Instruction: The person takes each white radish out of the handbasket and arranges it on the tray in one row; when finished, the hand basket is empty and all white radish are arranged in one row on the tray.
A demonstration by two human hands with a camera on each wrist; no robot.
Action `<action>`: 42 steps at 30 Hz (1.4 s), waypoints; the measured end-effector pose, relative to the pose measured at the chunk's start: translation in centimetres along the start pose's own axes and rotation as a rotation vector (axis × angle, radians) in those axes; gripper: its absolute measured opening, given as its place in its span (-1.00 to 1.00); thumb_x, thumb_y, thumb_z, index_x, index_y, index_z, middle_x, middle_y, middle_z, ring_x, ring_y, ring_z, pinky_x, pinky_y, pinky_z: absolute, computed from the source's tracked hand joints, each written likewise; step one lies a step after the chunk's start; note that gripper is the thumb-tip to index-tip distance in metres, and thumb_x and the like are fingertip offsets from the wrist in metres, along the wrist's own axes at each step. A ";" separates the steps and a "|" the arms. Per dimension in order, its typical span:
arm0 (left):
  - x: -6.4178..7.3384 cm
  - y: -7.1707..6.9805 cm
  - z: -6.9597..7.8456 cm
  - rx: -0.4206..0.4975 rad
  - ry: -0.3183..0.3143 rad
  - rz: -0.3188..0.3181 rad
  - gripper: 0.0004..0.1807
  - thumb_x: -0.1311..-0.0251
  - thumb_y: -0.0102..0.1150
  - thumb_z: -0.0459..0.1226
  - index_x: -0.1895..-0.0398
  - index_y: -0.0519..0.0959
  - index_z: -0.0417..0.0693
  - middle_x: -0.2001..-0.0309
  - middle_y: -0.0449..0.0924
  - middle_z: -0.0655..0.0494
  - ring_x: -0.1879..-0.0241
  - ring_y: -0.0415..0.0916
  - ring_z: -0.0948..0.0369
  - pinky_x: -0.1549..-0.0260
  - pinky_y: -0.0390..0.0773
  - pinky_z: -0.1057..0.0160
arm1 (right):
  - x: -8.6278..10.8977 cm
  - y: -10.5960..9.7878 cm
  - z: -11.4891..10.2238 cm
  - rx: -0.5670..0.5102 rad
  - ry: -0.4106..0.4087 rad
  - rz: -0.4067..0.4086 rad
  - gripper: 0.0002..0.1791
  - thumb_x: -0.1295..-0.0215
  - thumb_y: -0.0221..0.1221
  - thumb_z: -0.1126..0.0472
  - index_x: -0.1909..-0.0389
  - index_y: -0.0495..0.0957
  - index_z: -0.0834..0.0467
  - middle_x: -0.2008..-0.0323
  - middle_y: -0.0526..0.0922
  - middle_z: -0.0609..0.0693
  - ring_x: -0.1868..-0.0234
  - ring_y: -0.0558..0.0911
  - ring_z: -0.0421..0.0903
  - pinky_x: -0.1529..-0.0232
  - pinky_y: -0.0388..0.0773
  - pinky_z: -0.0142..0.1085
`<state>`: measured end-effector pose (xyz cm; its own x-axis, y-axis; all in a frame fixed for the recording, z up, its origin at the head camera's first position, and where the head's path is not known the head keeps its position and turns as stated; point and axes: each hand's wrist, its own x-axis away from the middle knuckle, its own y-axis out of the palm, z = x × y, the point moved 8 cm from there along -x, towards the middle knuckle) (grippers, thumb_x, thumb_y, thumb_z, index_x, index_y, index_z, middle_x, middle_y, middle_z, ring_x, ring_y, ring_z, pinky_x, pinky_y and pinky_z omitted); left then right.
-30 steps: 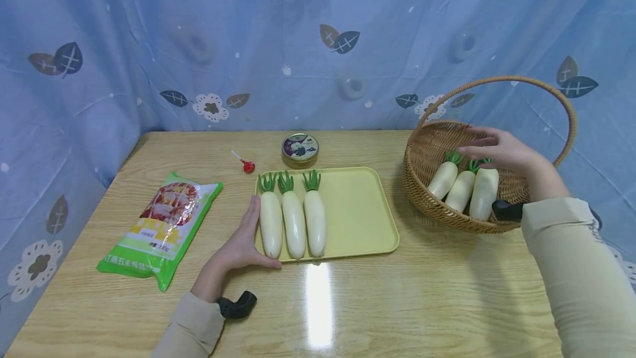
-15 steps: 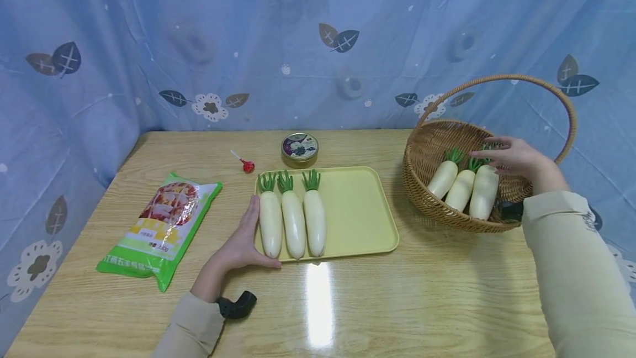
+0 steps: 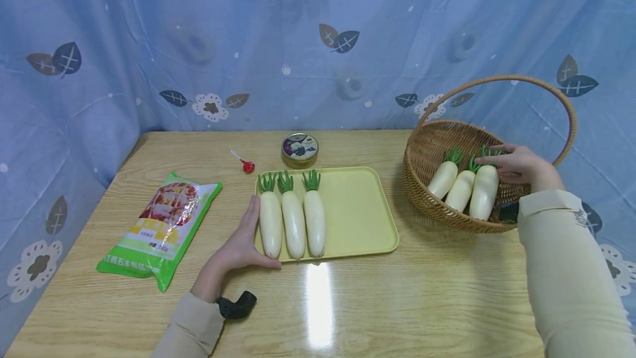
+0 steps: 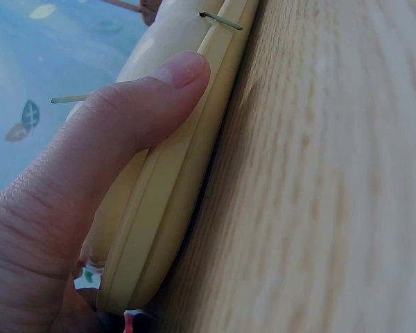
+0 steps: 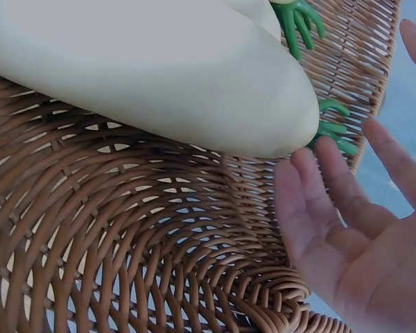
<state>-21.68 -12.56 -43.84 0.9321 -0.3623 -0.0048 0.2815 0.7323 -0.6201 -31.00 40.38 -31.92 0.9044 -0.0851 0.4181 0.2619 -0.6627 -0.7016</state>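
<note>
My left hand [image 3: 242, 245] rests against the near left corner of a pale yellow tray [image 3: 358, 214]. Its fingers lie straight along the left side, and the thumb [image 4: 170, 83] presses on the near rim. Three white radishes with green tops lie side by side on the tray: a left radish [image 3: 270, 225], a middle radish [image 3: 294, 225] and a right radish [image 3: 315, 222]. Over the right side of a wicker basket [image 3: 414, 181], my right hand [image 3: 521, 166] has its fingers loosely extended, fingertips right at the leafy end of the rightmost basket radish [image 5: 194, 83]. Nothing is gripped there.
Two more radishes lie in the basket, a middle one [image 3: 461, 189] and a left one [image 3: 443, 180]. The basket's tall handle [image 3: 517, 78] arches above. A green food bag [image 3: 159, 225], a red lollipop [image 3: 248, 167] and a round tin [image 3: 300, 149] are on the table.
My right hand has moved to the right and lower, from over the radish tops to beside the rightmost one, which leans slightly more to the right. The left hand stays in place.
</note>
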 end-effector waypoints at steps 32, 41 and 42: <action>0.0 0.0 -0.1 -0.003 -0.005 0.007 0.64 0.63 0.56 0.11 -0.40 -0.50 -0.11 -0.41 -0.57 -0.11 -0.37 -0.49 -0.06 -0.27 -0.21 -0.12 | -1.2 3.3 1.8 -0.184 0.046 -0.186 -0.07 -0.20 0.13 0.30 -0.31 -0.37 0.40 -0.10 -0.12 0.63 0.09 0.38 0.37 0.27 0.52 0.09; -0.1 0.1 -0.1 -0.008 -0.003 0.008 0.64 0.63 0.57 0.11 -0.40 -0.49 -0.13 -0.41 -0.56 -0.12 -0.37 -0.48 -0.06 -0.27 -0.21 -0.12 | -1.2 3.4 1.3 -0.204 0.037 -0.191 -0.07 -0.19 0.13 0.33 -0.31 -0.37 0.37 -0.03 -0.01 0.56 0.31 0.51 0.14 0.33 0.54 0.05; -0.1 0.1 -0.1 -0.008 -0.003 0.007 0.64 0.63 0.57 0.11 -0.40 -0.49 -0.13 -0.41 -0.56 -0.12 -0.37 -0.48 -0.06 -0.27 -0.21 -0.12 | -1.2 3.3 1.2 -0.199 0.033 -0.189 -0.07 -0.19 0.13 0.32 -0.31 -0.36 0.37 -0.04 -0.01 0.56 0.31 0.51 0.13 0.33 0.54 0.05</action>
<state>-21.77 -12.55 -43.97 0.9348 -0.3552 -0.0067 0.2730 0.7302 -0.6263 -30.84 39.20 -35.47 0.8333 0.0318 0.5519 0.3510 -0.8017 -0.4838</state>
